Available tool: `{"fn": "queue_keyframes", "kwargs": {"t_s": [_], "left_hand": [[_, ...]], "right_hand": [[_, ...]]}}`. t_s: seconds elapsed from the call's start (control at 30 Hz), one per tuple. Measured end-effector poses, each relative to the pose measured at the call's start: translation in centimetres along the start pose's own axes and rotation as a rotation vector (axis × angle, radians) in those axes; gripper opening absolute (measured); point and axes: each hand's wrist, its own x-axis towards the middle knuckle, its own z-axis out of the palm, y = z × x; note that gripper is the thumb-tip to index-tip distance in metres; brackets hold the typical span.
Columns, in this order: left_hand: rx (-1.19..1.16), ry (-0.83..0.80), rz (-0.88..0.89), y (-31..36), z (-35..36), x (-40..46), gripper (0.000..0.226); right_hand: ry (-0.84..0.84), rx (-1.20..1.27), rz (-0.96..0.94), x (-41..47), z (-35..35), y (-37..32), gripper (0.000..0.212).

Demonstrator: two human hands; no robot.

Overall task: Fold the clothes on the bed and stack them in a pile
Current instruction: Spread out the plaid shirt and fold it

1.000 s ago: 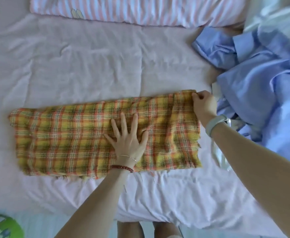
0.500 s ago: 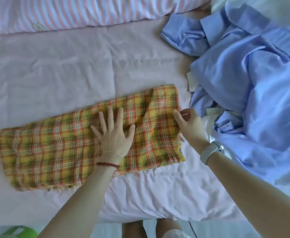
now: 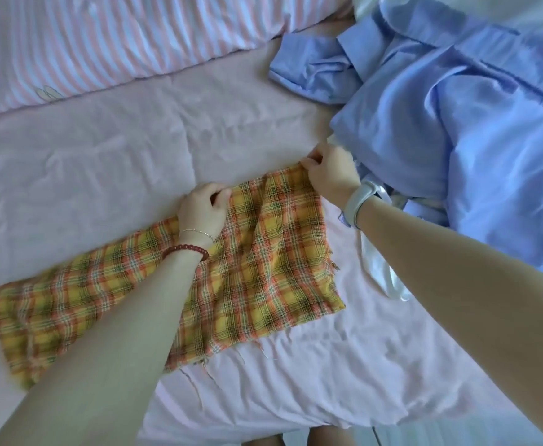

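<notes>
- Your left hand [image 3: 203, 206] curls its fingers over the far long edge of the plaid cloth [image 3: 247, 268], near the frame's middle.
- Your right hand [image 3: 329, 173] pinches the cloth's upper right corner.
- Folded into a long strip, the cloth runs from lower left to centre right on the pink sheet [image 3: 102, 162]; its frayed near edge trails threads.
- Bare sheet lies above the strip and below it.
- At right, the crumpled blue shirt [image 3: 441, 123] is just beside your right hand.
- A striped pillow [image 3: 119, 43] fills the upper left.
</notes>
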Motion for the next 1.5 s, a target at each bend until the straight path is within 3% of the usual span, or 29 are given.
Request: {"fn": "queue_keyframes", "kwargs": {"t_s": [0.13,0.23,0.3,0.43,0.6,0.73,0.9,1.03,1.1,1.2,1.3,1.37,1.5], "left_hand": [[-0.018,0.058,0.012,-0.2,0.1,-0.1,0.019],[-0.043,0.102,-0.079,-0.8,-0.2,0.1,0.020],[-0.020,0.076,-0.108,-1.5,-0.4,0.0,0.021],[0.069,-0.003,-0.092,-1.0,-0.2,-0.3,0.027],[0.276,-0.010,0.056,1.1,1.0,-2.0,0.051],[0.367,-0.037,0.156,1.7,2.1,-4.8,0.054],[0.458,-0.280,-0.039,-0.2,3.6,-6.1,0.059],[0.450,-0.260,-0.042,0.2,3.3,-5.4,0.056],[0.417,-0.166,0.006,0.4,2.9,-5.8,0.055],[0.354,-0.054,0.051,0.4,2.4,-8.2,0.057],[0.331,-0.059,-0.024,-0.8,2.4,-12.1,0.060],[0.328,-0.120,-0.136,-2.1,2.7,-14.4,0.060],[0.310,-0.185,-0.262,-4.2,3.4,-16.0,0.061]], "right_hand": [[0.036,-0.019,0.022,-0.7,-1.1,0.4,0.018],[0.207,0.007,0.127,-0.7,-3.1,1.0,0.017],[0.254,-0.007,0.100,-1.2,-4.6,1.9,0.019],[0.020,-0.032,0.009,-5.9,-3.4,3.1,0.025],[-0.130,0.012,0.119,-11.2,1.5,3.7,0.033],[-0.053,0.133,0.208,-12.1,2.3,4.8,0.015],[0.089,0.186,0.184,-13.2,1.1,6.4,0.006],[0.224,0.176,0.280,-13.9,0.1,7.8,0.016],[0.314,0.059,-0.003,-14.5,-0.2,7.3,0.019],[0.257,-0.241,-0.482,-15.7,1.4,5.9,0.034],[0.097,-0.452,-0.669,-16.5,3.6,5.0,0.044],[0.094,-0.453,-0.619,-16.8,3.8,5.8,0.045],[0.179,-0.133,-0.104,-18.4,2.8,8.2,0.039]]}}
